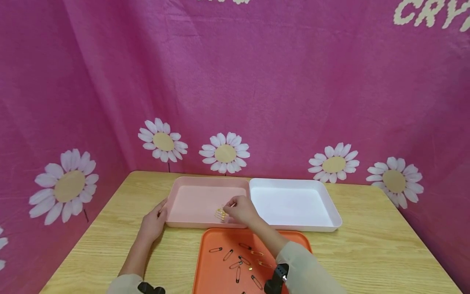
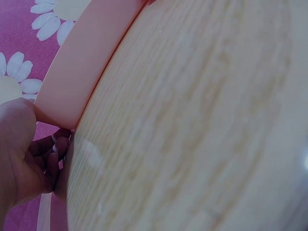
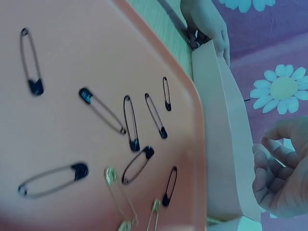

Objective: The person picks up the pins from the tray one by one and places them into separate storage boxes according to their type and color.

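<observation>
My left hand grips the left side of the pink tray; in the left wrist view its fingers curl at the tray's corner. Inside that tray's front right part, my right hand pinches what looks like a gold safety pin, mostly hidden by the fingertips. Just below it lies a small cluster of gold safety pins. In the right wrist view the right hand has its fingers bent, the pin out of sight. Black safety pins and a few gold ones lie scattered on the orange tray.
A white tray stands against the pink tray's right side. The orange tray sits in front of both, under my right forearm. All three are on a wooden table, with a magenta flowered cloth hanging behind.
</observation>
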### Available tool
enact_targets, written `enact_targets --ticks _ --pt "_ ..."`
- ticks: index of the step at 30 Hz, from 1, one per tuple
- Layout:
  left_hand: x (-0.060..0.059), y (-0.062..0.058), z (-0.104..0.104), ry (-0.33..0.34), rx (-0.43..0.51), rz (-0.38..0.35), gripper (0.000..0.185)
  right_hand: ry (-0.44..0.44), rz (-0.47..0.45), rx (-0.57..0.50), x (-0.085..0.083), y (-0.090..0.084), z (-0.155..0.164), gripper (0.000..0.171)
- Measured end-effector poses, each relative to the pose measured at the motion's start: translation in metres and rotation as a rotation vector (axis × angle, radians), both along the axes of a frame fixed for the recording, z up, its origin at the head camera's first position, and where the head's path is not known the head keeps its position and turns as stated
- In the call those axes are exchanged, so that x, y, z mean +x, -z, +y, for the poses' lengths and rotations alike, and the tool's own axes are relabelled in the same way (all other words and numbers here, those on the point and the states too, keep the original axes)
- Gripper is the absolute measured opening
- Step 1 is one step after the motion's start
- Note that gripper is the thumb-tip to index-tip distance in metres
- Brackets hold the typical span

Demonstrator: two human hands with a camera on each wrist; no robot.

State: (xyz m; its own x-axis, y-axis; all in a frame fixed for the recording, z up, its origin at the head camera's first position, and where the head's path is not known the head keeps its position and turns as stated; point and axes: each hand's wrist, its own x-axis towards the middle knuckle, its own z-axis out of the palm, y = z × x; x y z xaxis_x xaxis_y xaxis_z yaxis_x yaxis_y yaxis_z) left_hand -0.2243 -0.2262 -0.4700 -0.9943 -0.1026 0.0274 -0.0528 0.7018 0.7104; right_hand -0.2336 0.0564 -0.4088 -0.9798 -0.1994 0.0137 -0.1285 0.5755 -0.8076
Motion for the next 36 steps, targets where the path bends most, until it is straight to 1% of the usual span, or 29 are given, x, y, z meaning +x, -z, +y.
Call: enact_targets --ticks 4,9,14,19,28,32,36 --pt "0.001 -0.002 0.0 -0.002 0.001 -0.003 0.047 -0.014 0.009 0.026 0.004 -0.001 0.01 0.014" --pt "0.001 0.0 0.0 -0.01 0.003 -0.008 0.047 -0.028 0.017 0.048 0.009 -0.001 0.022 0.014" --pt "0.001 0.002 0.0 -0.014 0.006 -0.029 0.048 -0.028 -0.002 0.058 0.016 -0.002 0.034 0.012" --pt "0.0 0.002 0.0 -0.009 -0.001 -0.024 0.048 -0.031 -0.005 0.068 0.024 0.0 0.047 0.01" --pt "0.0 0.003 -0.001 -0.015 -0.004 -0.013 0.048 -0.065 0.004 0.093 0.039 0.006 0.071 0.011" --pt "0.0 0.002 0.0 -0.014 -0.011 -0.011 0.048 -0.09 0.013 0.093 0.047 0.008 0.082 0.01" --pt "0.0 0.001 0.001 -0.015 -0.016 -0.002 0.048 -0.117 0.021 0.122 0.055 0.01 0.091 0.009"
